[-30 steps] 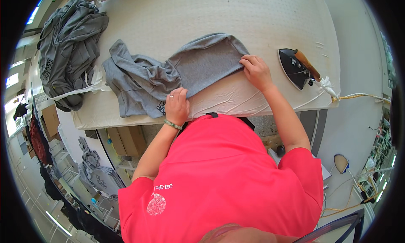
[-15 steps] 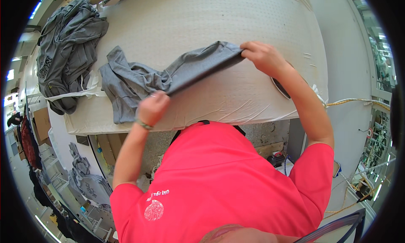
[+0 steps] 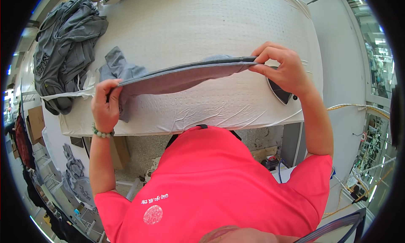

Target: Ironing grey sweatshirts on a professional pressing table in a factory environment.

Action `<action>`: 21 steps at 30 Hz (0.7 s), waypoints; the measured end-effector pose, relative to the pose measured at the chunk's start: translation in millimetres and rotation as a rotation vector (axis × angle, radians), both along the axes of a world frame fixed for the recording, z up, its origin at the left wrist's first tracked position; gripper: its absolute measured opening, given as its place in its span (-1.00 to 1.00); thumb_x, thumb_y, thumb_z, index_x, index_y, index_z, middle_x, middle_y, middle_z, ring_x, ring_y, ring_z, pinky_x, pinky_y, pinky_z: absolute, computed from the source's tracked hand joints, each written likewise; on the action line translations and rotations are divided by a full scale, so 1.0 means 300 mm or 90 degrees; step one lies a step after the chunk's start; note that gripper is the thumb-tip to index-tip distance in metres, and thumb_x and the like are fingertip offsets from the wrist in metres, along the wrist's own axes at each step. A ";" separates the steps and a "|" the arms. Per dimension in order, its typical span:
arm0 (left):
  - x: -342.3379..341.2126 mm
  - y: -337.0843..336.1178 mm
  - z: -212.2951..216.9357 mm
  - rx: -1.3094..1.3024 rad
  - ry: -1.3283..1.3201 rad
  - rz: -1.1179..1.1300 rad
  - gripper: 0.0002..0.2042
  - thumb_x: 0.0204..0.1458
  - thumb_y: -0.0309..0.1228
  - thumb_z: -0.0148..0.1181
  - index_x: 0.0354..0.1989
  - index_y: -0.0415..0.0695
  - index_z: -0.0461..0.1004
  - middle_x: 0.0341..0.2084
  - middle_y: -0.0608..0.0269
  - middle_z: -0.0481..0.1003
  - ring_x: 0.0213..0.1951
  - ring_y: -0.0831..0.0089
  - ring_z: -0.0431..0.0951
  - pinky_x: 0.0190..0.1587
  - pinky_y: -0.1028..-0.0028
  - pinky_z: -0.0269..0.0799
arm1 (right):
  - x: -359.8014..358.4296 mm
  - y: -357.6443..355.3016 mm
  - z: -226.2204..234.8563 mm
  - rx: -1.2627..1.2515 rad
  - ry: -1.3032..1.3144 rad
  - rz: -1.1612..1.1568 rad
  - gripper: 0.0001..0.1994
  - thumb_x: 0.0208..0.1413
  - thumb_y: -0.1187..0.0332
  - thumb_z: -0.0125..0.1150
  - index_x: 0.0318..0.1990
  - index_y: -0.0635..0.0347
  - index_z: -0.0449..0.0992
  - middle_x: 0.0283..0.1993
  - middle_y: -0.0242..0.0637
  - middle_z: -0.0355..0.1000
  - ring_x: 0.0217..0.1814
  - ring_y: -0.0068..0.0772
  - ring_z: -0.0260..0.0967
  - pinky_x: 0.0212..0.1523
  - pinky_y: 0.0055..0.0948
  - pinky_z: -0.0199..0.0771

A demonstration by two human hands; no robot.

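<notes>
Running left to right, grey garment (image 3: 177,81)

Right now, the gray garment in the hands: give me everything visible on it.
The garment is gray, soft-looking cloth, like a knit. One long edge, with a darker strip along it, is held out nearly straight, its right end higher in the picture. The left hand pinches one end, the right hand the other. Below that edge a smooth panel shows; more cloth lies rumpled on the pale table near the left hand. Its full shape is hidden.

Tabletop (image 3: 211,27) beyond the stretched garment (image 3: 181,81) allows passage; heaped clothes (image 3: 69,44) block left, iron (image 3: 277,91) right
</notes>
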State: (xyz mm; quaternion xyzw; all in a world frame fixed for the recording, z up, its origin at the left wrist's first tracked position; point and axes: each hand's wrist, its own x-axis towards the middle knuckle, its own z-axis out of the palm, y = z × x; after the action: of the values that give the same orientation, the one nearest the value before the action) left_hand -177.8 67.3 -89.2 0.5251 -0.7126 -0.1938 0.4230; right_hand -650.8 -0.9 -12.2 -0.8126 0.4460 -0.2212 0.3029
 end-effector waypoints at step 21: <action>-0.366 0.132 -0.386 -0.031 -0.282 -0.182 -0.82 0.03 -0.50 0.38 -0.18 -0.08 0.59 -0.28 0.21 0.60 -0.34 0.21 0.65 -0.36 0.32 0.56 | -0.202 -0.138 -0.653 -0.380 0.252 -0.061 -0.92 0.06 0.50 0.35 -0.31 0.05 0.63 -0.24 -0.34 0.55 -0.18 -0.23 0.56 -0.20 -0.30 0.58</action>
State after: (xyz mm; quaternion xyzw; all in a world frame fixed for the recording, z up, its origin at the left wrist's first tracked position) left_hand -287.6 106.9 -204.9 0.4385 -0.8591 -0.1145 0.2378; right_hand -711.4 -42.2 -207.9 -0.8704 0.4497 -0.1937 -0.0508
